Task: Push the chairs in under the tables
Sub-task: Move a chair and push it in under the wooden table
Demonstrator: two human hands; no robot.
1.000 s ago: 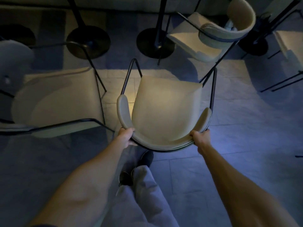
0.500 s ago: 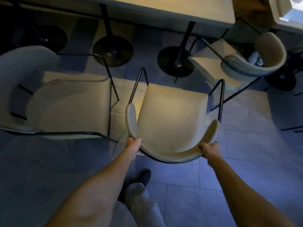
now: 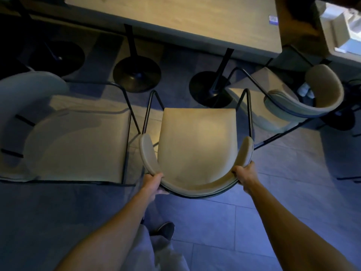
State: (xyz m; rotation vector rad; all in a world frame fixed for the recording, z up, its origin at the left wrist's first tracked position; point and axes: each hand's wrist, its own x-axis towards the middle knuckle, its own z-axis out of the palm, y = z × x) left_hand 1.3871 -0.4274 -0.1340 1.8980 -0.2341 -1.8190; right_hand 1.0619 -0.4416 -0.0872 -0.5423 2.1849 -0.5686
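A beige chair (image 3: 197, 141) with a curved backrest and thin black metal legs stands in front of me, its seat facing a long light wooden table (image 3: 175, 18). My left hand (image 3: 153, 181) grips the left part of the backrest. On the right part my right hand (image 3: 244, 176) holds the rim. The chair's front edge lies short of the table's edge. Two round black pedestal bases (image 3: 136, 75) (image 3: 211, 89) of the table stand just beyond the chair's front legs.
A second beige chair (image 3: 74, 143) stands close on the left, turned sideways, its frame almost touching mine. A third chair (image 3: 304, 100) sits angled at the right, partly under the table's corner. The floor is grey tile. My leg and dark shoe (image 3: 164, 229) are below.
The chair has turned to face the table squarely and moved toward it. More of the tabletop has come into view. Both hands have kept their hold on the backrest.
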